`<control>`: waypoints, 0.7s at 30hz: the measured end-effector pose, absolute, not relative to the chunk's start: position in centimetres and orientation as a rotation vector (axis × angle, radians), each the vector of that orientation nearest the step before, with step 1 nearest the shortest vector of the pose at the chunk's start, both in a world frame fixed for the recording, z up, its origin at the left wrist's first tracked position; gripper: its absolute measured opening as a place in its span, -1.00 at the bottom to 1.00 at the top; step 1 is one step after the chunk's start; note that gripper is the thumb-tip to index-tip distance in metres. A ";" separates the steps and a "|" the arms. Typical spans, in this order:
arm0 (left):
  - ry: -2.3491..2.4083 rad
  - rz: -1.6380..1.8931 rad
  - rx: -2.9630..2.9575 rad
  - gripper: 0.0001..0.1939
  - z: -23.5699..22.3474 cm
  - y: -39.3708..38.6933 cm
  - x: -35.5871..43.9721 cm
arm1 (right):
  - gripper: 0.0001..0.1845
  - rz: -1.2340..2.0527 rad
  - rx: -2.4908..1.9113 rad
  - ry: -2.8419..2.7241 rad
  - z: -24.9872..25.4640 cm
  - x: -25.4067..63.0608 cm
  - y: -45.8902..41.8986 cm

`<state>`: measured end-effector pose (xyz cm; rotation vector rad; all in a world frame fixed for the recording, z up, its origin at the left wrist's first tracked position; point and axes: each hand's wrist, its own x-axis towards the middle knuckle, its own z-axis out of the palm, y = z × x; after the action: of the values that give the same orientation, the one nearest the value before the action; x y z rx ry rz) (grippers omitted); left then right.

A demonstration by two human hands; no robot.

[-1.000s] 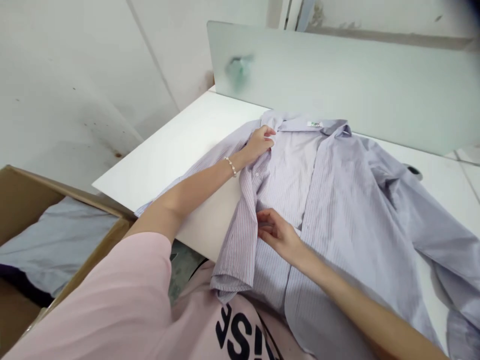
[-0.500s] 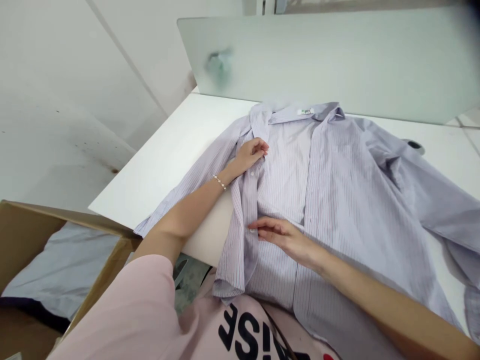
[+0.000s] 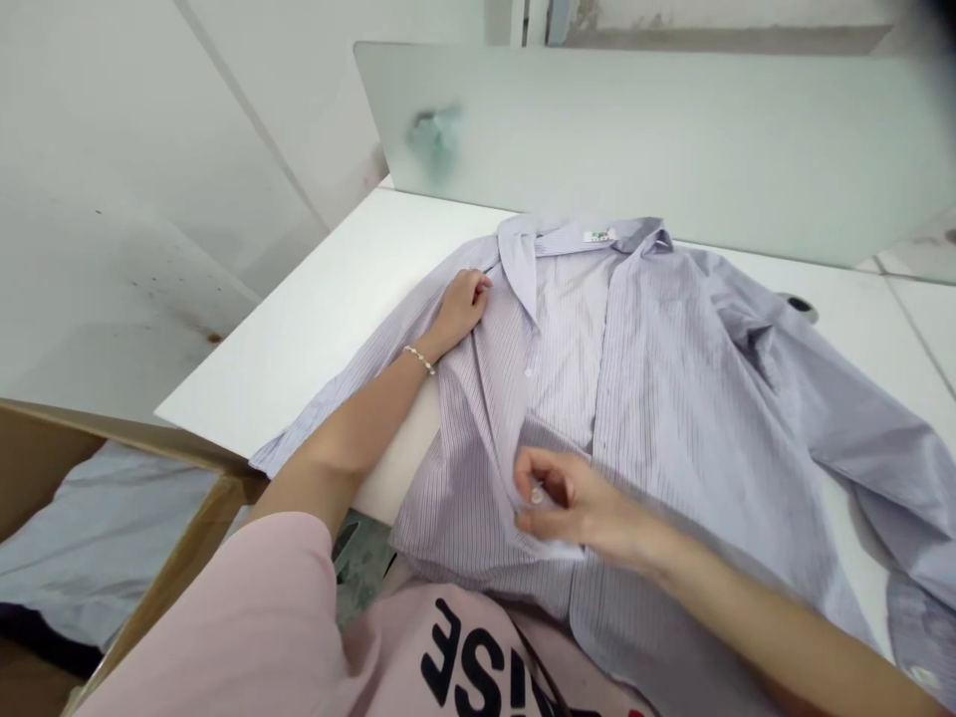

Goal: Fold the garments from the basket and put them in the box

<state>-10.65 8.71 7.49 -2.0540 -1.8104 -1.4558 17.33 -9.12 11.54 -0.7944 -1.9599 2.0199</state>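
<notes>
Swung rightward since the earlier frame, one front edge of the striped shirt (image 3: 672, 398) now spreads wider; the shirt lies open across the white table (image 3: 314, 319). Pink top (image 3: 239, 597): black letters, an S clear. Right hand (image 3: 590, 503) seemingly pinches that edge, nearly closed; left hand (image 3: 461, 307) curls on the shirt, hold impossible to tell. Collar label (image 3: 598, 236): illegible.

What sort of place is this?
Probably an indoor workroom, perhaps for clothing: there is a flat white table, a striped lilac button-up shirt spread on it, and an open brown cardboard box holding pale grey fabric.
</notes>
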 end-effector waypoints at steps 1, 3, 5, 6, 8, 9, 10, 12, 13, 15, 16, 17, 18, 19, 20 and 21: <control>-1.816 -1.403 -2.075 -0.80 7.6 8.7 -10.7 | -0.78 2.003 -0.795 -2.047 11.1 17.1 -9.7; -1.821 -1.291 -2.133 -0.82 8.0 8.6 -10.8 | -0.85 1.930 -0.766 -2.212 10.4 16.7 -10.5; -1.832 -1.217 -2.204 -0.85 8.6 8.8 -11.0 | -0.88 1.853 -0.727 -2.347 9.8 16.5 -11.1; -1.845 -1.210 -2.238 -0.85 9.0 9.0 -11.1 | -0.87 1.821 -0.708 -2.405 9.5 16.5 -11.4; -1.888 -1.258 -2.279 -0.83 10.1 9.7 -11.2 | -0.82 1.750 -0.671 -2.496 9.0 16.4 -11.8; -1.921 -1.314 -2.275 -0.81 10.6 10.2 -11.2 | -0.80 1.719 -0.656 -2.526 8.7 16.3 -12.0; -1.967 -1.386 -2.255 -0.80 11.2 10.9 -11.1 | -0.79 1.695 -0.643 -2.547 8.4 16.3 -12.1; -2.108 -1.557 -2.151 -0.77 12.4 12.4 -10.7 | -0.78 1.671 -0.660 -2.574 7.9 16.2 -12.1; -2.197 -1.631 -2.080 -0.75 12.9 13.3 -10.4 | -0.78 1.672 -0.686 -2.587 7.6 16.1 -12.1; -2.350 -1.703 -1.959 -0.74 13.7 15.1 -10.0 | -0.76 1.682 -0.726 -2.615 7.1 16.1 -12.1; -2.397 -1.708 -1.920 -0.75 14.0 16.0 -9.8 | -0.76 1.682 -0.732 -2.619 6.9 16.1 -12.0; -2.422 -1.707 -1.894 -0.78 14.3 16.8 -9.7 | -0.76 1.679 -0.724 -2.617 6.7 16.1 -12.0; -2.428 -1.709 -1.877 -0.81 14.5 17.6 -9.6 | -0.76 1.676 -0.699 -2.609 6.5 16.1 -12.0; -2.421 -1.722 -1.857 -0.84 14.7 18.3 -9.6 | -0.76 1.677 -0.667 -2.595 6.3 16.2 -12.0; -2.410 -1.740 -1.832 -0.84 14.9 18.8 -9.4 | -0.77 1.687 -0.637 -2.576 6.2 16.3 -12.0; -2.390 -1.763 -1.808 -0.83 15.1 19.3 -9.3 | -0.77 1.704 -0.614 -2.552 6.1 16.3 -12.0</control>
<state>-9.26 19.32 15.13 -1.8082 -2.3902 -1.7635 16.32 -11.96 6.07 -0.6142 -2.5525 1.7044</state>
